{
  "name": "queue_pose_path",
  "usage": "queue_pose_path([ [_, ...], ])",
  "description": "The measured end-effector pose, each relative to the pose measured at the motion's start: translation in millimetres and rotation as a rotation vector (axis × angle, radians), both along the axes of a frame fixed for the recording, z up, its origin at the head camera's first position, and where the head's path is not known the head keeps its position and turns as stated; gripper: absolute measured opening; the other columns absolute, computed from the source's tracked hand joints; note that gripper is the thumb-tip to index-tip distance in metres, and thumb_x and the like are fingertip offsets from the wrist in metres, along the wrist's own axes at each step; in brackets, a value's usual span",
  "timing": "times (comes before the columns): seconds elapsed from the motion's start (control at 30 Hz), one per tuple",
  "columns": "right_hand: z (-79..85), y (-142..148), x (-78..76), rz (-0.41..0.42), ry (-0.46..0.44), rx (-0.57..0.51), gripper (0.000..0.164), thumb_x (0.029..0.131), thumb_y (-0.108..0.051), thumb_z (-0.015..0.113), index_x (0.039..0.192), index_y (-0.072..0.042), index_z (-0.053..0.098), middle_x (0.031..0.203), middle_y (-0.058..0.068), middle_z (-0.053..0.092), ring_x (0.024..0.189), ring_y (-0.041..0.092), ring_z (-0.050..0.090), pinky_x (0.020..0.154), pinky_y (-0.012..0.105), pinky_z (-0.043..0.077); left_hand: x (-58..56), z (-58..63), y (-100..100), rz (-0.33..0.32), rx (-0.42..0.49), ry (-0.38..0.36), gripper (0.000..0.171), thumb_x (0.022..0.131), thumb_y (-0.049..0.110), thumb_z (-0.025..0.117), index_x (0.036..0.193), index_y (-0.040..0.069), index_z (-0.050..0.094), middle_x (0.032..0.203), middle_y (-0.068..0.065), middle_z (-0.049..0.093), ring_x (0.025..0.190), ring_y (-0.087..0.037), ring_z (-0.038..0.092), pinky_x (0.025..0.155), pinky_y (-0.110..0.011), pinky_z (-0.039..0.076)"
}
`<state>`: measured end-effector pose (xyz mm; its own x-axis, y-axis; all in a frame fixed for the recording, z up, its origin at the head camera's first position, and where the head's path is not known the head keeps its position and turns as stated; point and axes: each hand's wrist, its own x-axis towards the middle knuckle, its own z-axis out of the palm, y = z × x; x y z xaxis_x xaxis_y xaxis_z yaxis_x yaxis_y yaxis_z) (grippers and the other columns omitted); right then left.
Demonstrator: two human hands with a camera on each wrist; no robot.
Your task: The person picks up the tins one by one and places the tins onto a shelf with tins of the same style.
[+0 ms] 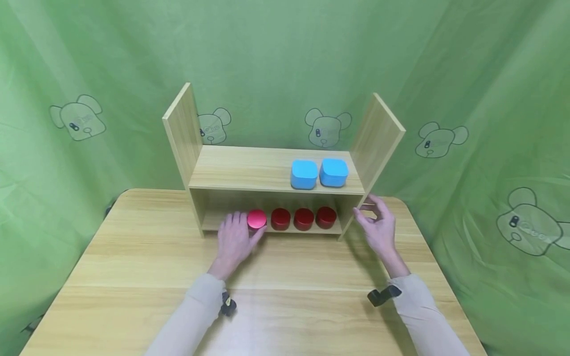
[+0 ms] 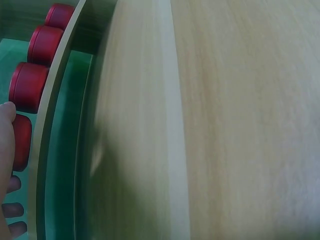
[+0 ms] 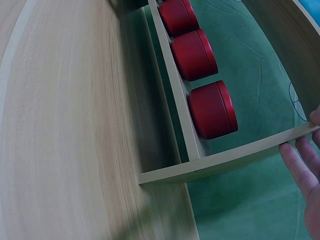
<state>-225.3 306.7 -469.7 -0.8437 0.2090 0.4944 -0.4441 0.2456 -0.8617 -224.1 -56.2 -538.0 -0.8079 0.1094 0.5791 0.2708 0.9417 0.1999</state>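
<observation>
A small wooden shelf unit (image 1: 249, 168) with two levels and tall side panels stands on the table. Four of its lower level's visible round tins are red; my left hand (image 1: 234, 240) holds the leftmost red tin (image 1: 257, 218), thumb at its right front and fingers at its left. In the left wrist view that tin (image 2: 21, 142) shows between the thumb and fingertips. My right hand (image 1: 378, 227) pinches the unit's right side panel (image 3: 225, 156), with the thumb inside and the fingers outside. Beside the held tin stand the other red tins (image 1: 281, 219) in a row.
Two blue square tins (image 1: 304, 174) (image 1: 334, 172) sit at the right of the upper level. A wood-grain table (image 1: 285, 296) lies under the unit and both forearms. Green curtain (image 1: 276, 59) printed with bear heads hangs behind and at both sides.
</observation>
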Motion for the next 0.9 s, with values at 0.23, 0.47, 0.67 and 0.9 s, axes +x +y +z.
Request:
queue_pose_path([
  [0.23,-0.7,0.8,0.5,0.010,0.010,0.012,0.048,0.086,0.020,0.070,0.132,0.014,0.060,0.111,-0.010,0.069,0.091,-0.001,0.069,0.071,0.013,0.061,-1.9,-0.3,2.0,0.006,-0.008,0.020,0.064,0.089,0.064,0.074,0.103,0.001,0.069,0.090,-0.013,0.071,0.082,-0.026,0.065,0.067,-0.036,0.057],
  [0.47,-1.7,1.0,-0.3,0.005,0.010,0.008,0.048,0.086,0.020,0.070,0.132,0.014,0.060,0.111,-0.009,0.069,0.091,-0.001,0.069,0.071,0.014,0.062,-5.4,-1.2,3.1,0.004,-0.004,0.021,0.063,0.089,0.064,0.074,0.099,0.002,0.069,0.087,-0.011,0.070,0.080,-0.026,0.064,0.066,-0.036,0.056],
  [0.67,-2.5,1.1,-1.1,0.011,0.015,0.001,0.048,0.086,0.021,0.070,0.132,0.014,0.060,0.110,-0.007,0.070,0.092,-0.001,0.070,0.073,0.014,0.062,-7.9,-2.5,3.3,0.005,-0.012,0.029,0.064,0.089,0.065,0.074,0.098,0.002,0.070,0.087,-0.011,0.070,0.079,-0.026,0.064,0.065,-0.036,0.055],
  [0.9,-2.0,1.0,-1.0,0.008,0.024,0.014,0.047,0.086,0.020,0.070,0.132,0.014,0.060,0.108,-0.013,0.069,0.091,-0.003,0.069,0.072,0.013,0.062,-10.0,-2.5,3.8,0.013,-0.017,0.019,0.064,0.088,0.065,0.075,0.099,0.002,0.070,0.087,-0.011,0.070,0.080,-0.026,0.064,0.067,-0.037,0.056],
])
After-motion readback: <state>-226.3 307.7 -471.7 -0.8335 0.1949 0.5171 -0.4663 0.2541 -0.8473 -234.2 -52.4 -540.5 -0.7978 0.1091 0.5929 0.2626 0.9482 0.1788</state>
